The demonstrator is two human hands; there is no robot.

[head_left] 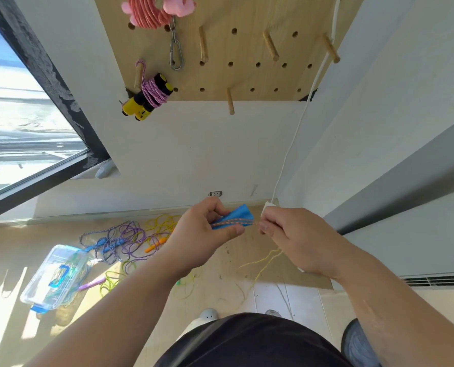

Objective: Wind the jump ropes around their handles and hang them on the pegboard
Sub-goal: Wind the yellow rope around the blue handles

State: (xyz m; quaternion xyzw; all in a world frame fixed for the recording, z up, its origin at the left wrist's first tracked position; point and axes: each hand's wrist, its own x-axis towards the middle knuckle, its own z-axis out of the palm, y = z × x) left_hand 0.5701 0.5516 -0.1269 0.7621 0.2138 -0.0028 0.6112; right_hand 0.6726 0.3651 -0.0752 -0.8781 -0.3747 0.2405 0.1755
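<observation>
Rope (231, 222) over blue handle (243, 214) in left hand (202, 234), right hand (294, 239) pinching.

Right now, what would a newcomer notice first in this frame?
Centre frame, the left hand grips blue handles with an orange rope laid along them, and the right hand pinches that rope. Above, the pegboard already carries two wound ropes: a pink bundle at top, a yellow-handled one lower left. Loose ropes lie tangled on the floor at left, beside a clear plastic box.
</observation>
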